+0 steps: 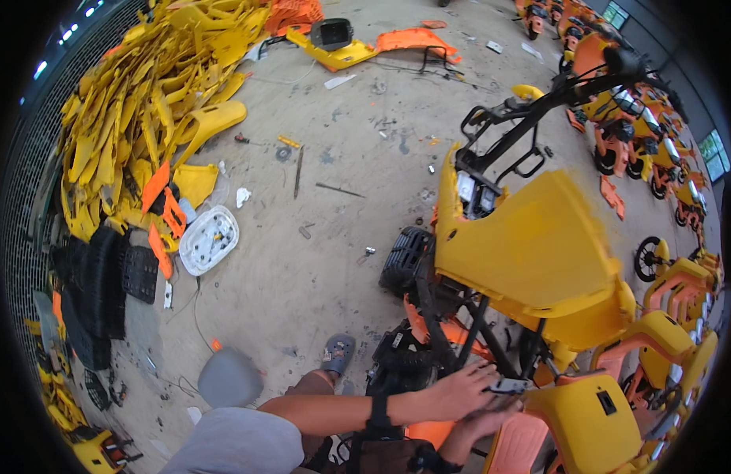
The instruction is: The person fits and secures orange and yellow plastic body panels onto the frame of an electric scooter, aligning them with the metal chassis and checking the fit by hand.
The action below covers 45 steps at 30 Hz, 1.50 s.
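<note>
A partly dismantled scooter (pixel 454 349) stands before me, its dark frame tubes bare beneath a large yellow body panel (pixel 531 249). My left hand (pixel 460 391) reaches over the frame, palm down, its fingers at a small grey metal part (pixel 510 386). Just below it, my right hand (pixel 489 419) is at the same metal part, blurred and partly hidden. Whether either hand grips the part cannot be told. An orange panel (pixel 430 432) lies below my wrists, and black handlebars (pixel 543 112) rise at the far end of the scooter.
Yellow panels (pixel 146 106) are heaped at the upper left. A clear plastic tub (pixel 209 240) with small parts, a screwdriver (pixel 242 138) and metal rods (pixel 340 189) lie on the floor. More scooters (pixel 632 136) line the right side. A grey rounded object (pixel 230 377) stands near my leg.
</note>
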Motion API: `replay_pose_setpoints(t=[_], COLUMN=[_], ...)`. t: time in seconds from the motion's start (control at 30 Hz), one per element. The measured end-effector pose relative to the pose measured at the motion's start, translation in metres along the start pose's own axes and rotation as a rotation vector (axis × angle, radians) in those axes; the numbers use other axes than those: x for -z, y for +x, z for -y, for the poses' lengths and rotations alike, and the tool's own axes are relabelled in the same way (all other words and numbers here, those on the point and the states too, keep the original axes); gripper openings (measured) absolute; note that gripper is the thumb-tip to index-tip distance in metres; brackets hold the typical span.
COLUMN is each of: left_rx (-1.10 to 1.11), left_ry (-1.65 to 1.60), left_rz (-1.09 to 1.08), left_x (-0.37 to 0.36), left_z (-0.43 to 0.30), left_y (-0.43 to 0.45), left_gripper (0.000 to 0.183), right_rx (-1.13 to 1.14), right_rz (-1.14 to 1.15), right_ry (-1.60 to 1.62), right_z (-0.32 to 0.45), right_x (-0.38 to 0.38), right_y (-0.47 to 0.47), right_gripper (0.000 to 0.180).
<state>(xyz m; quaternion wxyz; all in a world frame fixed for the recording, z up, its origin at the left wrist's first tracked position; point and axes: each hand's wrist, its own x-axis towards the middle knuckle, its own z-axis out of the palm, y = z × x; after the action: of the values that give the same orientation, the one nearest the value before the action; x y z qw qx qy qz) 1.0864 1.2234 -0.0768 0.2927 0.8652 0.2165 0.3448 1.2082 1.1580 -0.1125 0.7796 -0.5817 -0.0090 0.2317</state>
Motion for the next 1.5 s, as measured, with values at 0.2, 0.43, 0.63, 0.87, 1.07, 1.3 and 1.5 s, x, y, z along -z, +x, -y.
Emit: replay_pose_setpoints(t=[0.2, 0.43, 0.63, 0.87, 1.07, 1.3, 1.5], left_rx=[0.513, 0.671, 0.283, 0.228, -0.310, -0.491, -0.395], left_ry=[-0.518, 0.090, 0.600, 0.167, -0.262, -0.482, -0.547], left_rz=[-0.086, -0.563, -0.441, -0.215, 0.723, 0.927, 1.069], left_x=[0.135, 0.303, 0.435, 0.345, 0.251, 0.263, 0.288], left_z=[-0.067, 0.005, -0.085, -0.145, -0.252, -0.137, -0.087], left_y=[0.024, -0.057, -0.093, -0.027, 0.087, 0.109, 0.119], left_gripper=[0.020, 0.014, 0.017, 0.018, 0.026, 0.029, 0.026], right_rx=[0.210, -0.306, -0.076, 0.303, 0.541, 0.542, 0.637], right_rz=[0.045, 0.512, 0.907, 1.368, 1.188, 0.923, 0.881], right_ry=[-0.807, -0.407, -1.074, -1.197, -1.333, -1.367, -1.217], right_z=[-0.004, 0.084, 0.201, 0.249, 0.243, 0.190, 0.149], right_x=[0.013, -0.025, 0.024, 0.039, -0.015, -0.084, -0.154], right_y=[-0.004, -0.067, -0.123, -0.196, -0.206, -0.214, -0.239], right_gripper=[0.061, 0.041, 0.036, 0.033, 0.023, 0.015, 0.013])
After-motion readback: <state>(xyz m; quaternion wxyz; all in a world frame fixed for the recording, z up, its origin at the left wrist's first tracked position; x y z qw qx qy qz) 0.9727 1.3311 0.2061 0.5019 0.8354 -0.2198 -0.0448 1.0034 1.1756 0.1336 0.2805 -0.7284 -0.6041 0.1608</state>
